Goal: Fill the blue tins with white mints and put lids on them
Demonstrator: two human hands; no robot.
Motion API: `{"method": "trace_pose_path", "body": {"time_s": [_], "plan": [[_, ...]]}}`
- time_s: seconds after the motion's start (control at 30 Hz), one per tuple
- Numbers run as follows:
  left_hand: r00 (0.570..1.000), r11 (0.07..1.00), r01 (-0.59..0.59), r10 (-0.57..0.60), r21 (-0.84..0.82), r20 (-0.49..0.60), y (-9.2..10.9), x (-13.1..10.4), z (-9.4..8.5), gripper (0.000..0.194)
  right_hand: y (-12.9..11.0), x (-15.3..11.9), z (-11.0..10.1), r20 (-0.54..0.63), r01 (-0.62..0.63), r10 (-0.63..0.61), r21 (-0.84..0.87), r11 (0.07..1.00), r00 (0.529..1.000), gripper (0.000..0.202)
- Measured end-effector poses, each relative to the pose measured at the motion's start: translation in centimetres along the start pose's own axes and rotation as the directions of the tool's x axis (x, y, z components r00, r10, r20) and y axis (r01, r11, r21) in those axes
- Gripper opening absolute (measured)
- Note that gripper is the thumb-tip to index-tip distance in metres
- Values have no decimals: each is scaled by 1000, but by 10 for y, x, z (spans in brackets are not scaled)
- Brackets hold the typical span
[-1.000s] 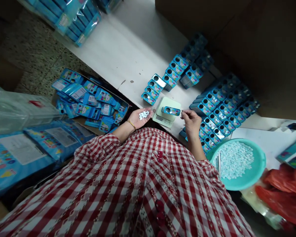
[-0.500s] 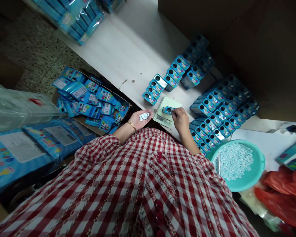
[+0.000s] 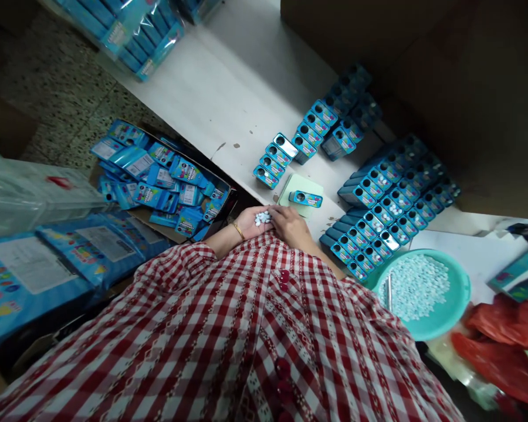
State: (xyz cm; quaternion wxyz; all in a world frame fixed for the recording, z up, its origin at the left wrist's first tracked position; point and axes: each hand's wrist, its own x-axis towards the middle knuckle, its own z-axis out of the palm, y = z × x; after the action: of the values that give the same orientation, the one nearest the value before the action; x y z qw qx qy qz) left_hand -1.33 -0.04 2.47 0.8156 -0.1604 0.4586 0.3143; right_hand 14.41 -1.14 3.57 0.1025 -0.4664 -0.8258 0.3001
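Note:
My left hand (image 3: 245,223) lies palm up in front of my body, cupped under a small heap of white and pale blue candies (image 3: 260,219). Over that heap, my right hand (image 3: 291,227) reaches in with its fingertips close together; whether a candy is between them is hidden. Just beyond the hands, a blue candy tin (image 3: 313,200) with a round opening lies on a pale green kitchen scale (image 3: 297,183). The scale's display is covered by my right hand. A short row of similar tins (image 3: 273,163) stands behind the scale.
Many open tins (image 3: 369,234) stand in rows on the right of the white table (image 3: 211,94). A turquoise bowl (image 3: 461,293) of candies holds a metal scoop (image 3: 388,293). Left of the table is a carton of blue packs (image 3: 158,181). Red plastic bags (image 3: 497,357) lie at right.
My right hand has moved left from the tin on the scale to the candies in my left palm. The tin stays on the scale. My left hand has shifted slightly right.

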Motion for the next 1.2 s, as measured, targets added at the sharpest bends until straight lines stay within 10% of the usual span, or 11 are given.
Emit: {"method": "trace_pose_path", "body": {"time_s": [0.27, 0.6, 0.87, 1.2], "plan": [[989, 1000, 6, -8, -13, -148, -1, -12, -20, 33, -21, 21, 22, 255, 212, -172, -140, 967, 952, 20], [979, 1000, -10, 8, -12, -205, 1, -13, -24, 27, -16, 24, 39, 147, 197, -184, -78, 977, 972, 12], [997, 1000, 2, -3, -17, -80, 2, 2, -8, 26, 1, 8, 4, -143, 102, -59, 314, 944, 988, 16], [1000, 1000, 4, -4, 22, -14, 5, 5, -1, 29, 54, 2, -28, -264, -184, 207, 109, 977, 942, 21]]}}
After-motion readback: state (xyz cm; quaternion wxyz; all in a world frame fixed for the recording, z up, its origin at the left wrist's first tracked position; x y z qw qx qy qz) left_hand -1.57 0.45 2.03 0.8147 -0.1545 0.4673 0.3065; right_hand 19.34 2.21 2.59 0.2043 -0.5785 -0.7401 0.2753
